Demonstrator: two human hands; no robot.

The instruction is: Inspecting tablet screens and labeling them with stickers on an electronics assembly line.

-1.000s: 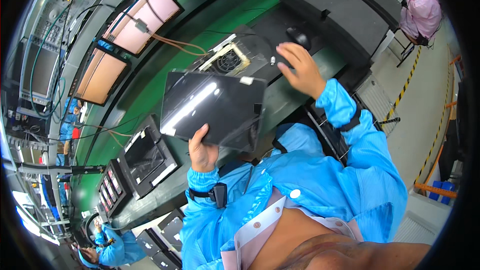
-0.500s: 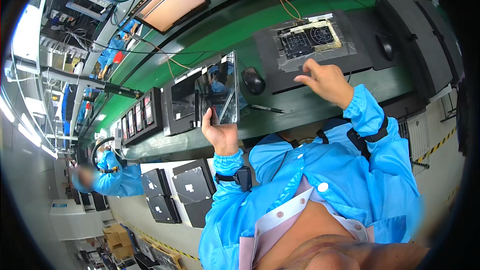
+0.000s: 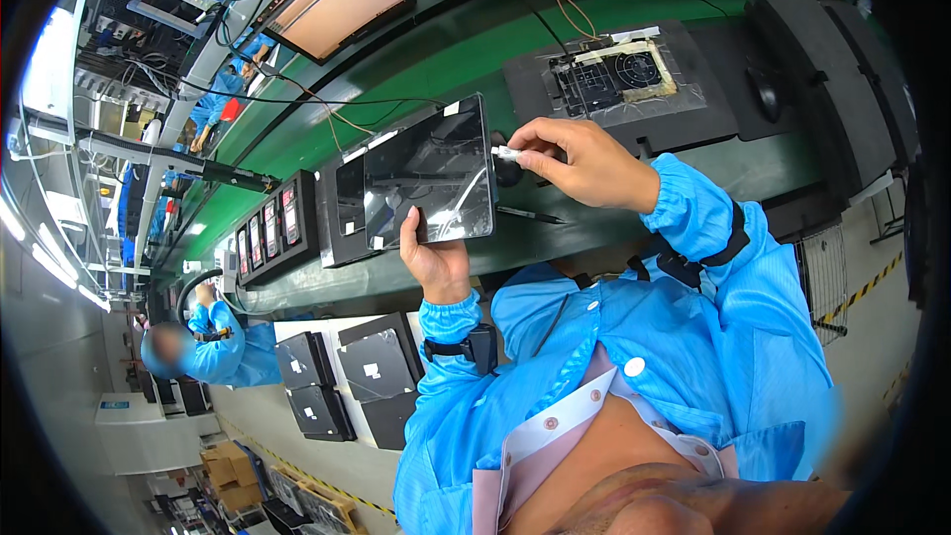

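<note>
My left hand (image 3: 436, 263) grips the lower edge of a black tablet (image 3: 436, 173), thumb on its glossy screen. The tablet is raised above the bench, its screen showing reflections, with small white labels along its top. My right hand (image 3: 589, 166) pinches a small white plug (image 3: 506, 153) between thumb and fingertips, close against the tablet's right edge. Whether the plug has entered a port, I cannot tell. Partly hidden behind it and my fingers is a black computer mouse (image 3: 508, 174). Below lies a black pen (image 3: 532, 215).
A dark mat carries a taped panel (image 3: 619, 77) with printed line patterns; a second mouse (image 3: 763, 97) lies right of it. Black cases (image 3: 832, 79) stand far right. Left are a tray of small devices (image 3: 272, 228) and a co-worker in blue (image 3: 233, 347). Dark flat units (image 3: 371, 362) lie below the bench.
My right hand has moved left from near the taped panel to the tablet's edge, now with the white plug. The tablet has turned, its screen showing more fully.
</note>
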